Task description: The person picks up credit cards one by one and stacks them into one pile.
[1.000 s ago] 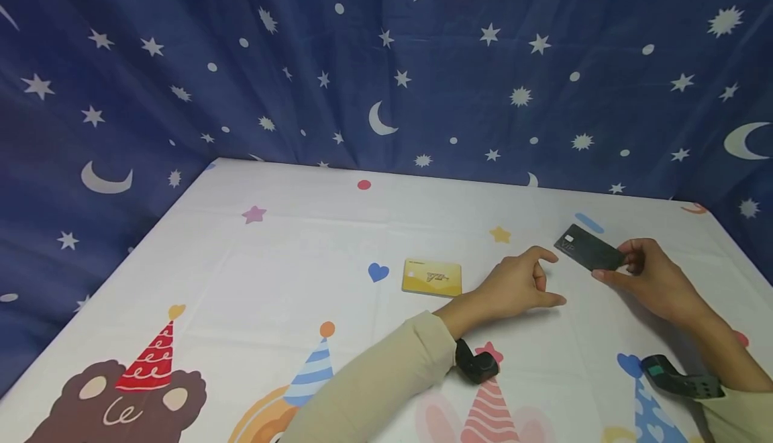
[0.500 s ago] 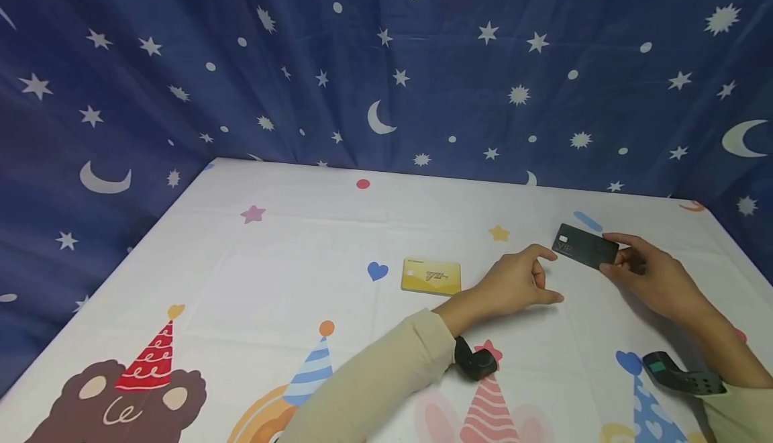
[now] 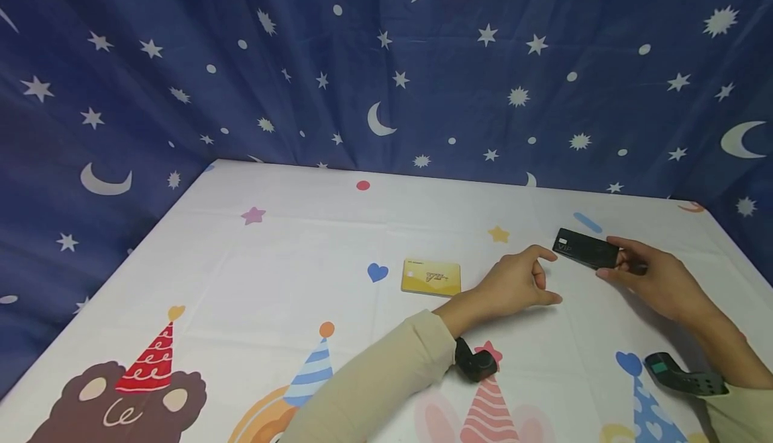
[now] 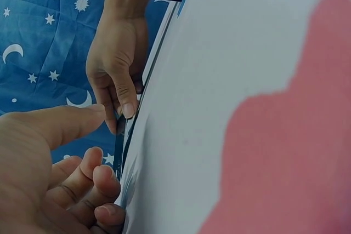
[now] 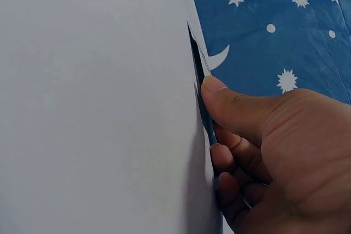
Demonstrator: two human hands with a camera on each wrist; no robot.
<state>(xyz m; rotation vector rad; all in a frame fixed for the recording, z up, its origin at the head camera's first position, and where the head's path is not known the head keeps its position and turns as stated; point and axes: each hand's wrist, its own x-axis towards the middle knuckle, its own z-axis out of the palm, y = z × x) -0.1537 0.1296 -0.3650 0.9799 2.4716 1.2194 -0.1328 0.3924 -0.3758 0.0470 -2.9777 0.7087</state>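
My right hand (image 3: 661,282) pinches the right end of a black VIP card (image 3: 583,248) with a small pale chip, between thumb and fingers. In the right wrist view that card (image 5: 198,72) shows nearly edge-on beside the thumb. My left hand (image 3: 513,283) lies just left of the card, thumb and index finger spread apart with nothing between them. Its index fingertip is close to the card's left end; whether they touch, I cannot tell. A yellow card (image 3: 431,278) lies flat on the table behind the left wrist, its lower right corner by the forearm.
The white tablecloth (image 3: 290,262) carries printed stars, hearts and animals in party hats. Beyond the table's back edge hangs a dark blue curtain (image 3: 338,60) with stars and moons. A black wrist device (image 3: 476,361) sits under the left wrist, another (image 3: 682,376) on the right.
The black card has turned slightly, become more level and tilted so its face looks darker. My right fingers have shifted their grip along its right end. The left hand has stayed nearly still.
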